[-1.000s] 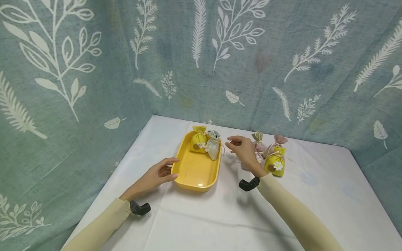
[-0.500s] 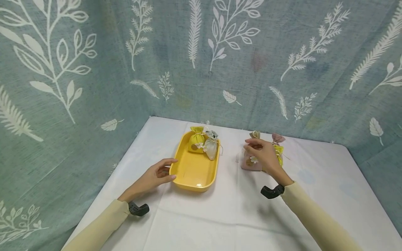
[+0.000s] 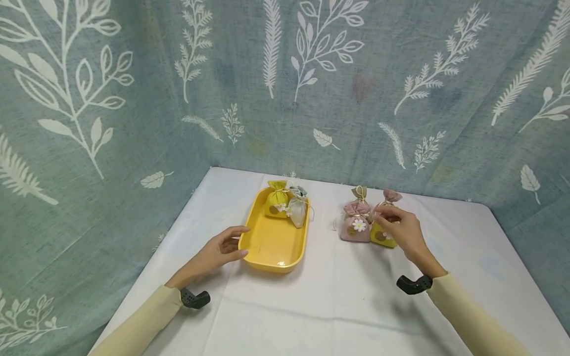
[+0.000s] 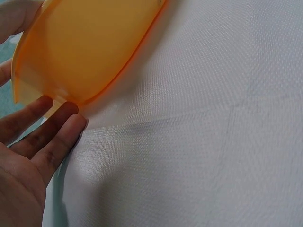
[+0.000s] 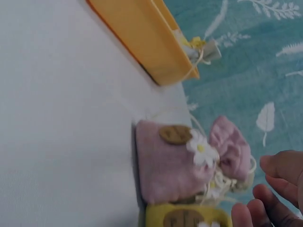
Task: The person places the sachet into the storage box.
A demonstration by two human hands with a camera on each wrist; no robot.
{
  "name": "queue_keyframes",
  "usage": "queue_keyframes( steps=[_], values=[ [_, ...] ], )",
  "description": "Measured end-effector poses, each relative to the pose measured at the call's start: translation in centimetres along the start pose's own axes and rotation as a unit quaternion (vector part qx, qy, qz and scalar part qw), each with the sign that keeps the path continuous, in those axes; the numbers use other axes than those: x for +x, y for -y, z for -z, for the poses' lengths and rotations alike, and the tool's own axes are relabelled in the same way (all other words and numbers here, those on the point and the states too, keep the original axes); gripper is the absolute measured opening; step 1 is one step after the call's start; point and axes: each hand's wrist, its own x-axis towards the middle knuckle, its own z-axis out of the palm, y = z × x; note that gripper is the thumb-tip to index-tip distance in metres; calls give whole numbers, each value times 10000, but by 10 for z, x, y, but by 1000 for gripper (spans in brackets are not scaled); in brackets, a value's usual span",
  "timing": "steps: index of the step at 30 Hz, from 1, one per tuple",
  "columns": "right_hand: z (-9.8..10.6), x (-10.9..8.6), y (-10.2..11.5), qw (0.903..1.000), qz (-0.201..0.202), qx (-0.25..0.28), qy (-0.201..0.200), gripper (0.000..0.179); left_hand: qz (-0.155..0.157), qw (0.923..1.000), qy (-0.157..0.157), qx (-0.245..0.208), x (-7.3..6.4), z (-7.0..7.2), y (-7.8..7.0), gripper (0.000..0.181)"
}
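1. Change, last second: right hand (image 3: 403, 231) shifted from beside the tray (image 3: 271, 243) (its 2 o'clock), past the front pink drawstring pouch (image 3: 355, 233), to the loose yellow drawstring pouch (image 3: 377, 238), tray's 3 o'clock on the surface (image 3: 307, 301).
2. Right fingers bent near that pouch's neck; cannot tell whether they pinch it.
3. Left hand (image 3: 217, 249) unchanged: fingers apart, touching the rim at 9 o'clock.
4. Tray contents unchanged: second yellow pouch (image 3: 277, 201) at 12, grey pouch (image 3: 297, 215) at 1.
5. Inference: yellow, not pink, is now being selected; tray count not advanced.
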Motion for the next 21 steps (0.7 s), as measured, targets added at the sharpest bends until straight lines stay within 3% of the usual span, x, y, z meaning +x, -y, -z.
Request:
queue_keyframes(
  steps=[14, 17, 21],
  values=[
    [26, 1, -43, 9968, -522, 63, -602, 53, 16, 10000, -11, 41, -1, 0, 0, 66],
    [28, 3, -51, 9954, -779, 52, -557, 59, 41, 10000, -19, 19, -1, 0, -1, 67],
    [32, 7, -60, 9948, -988, 115, -214, 68, 32, 10000, 1, -8, -1, 0, -1, 68]
  ],
)
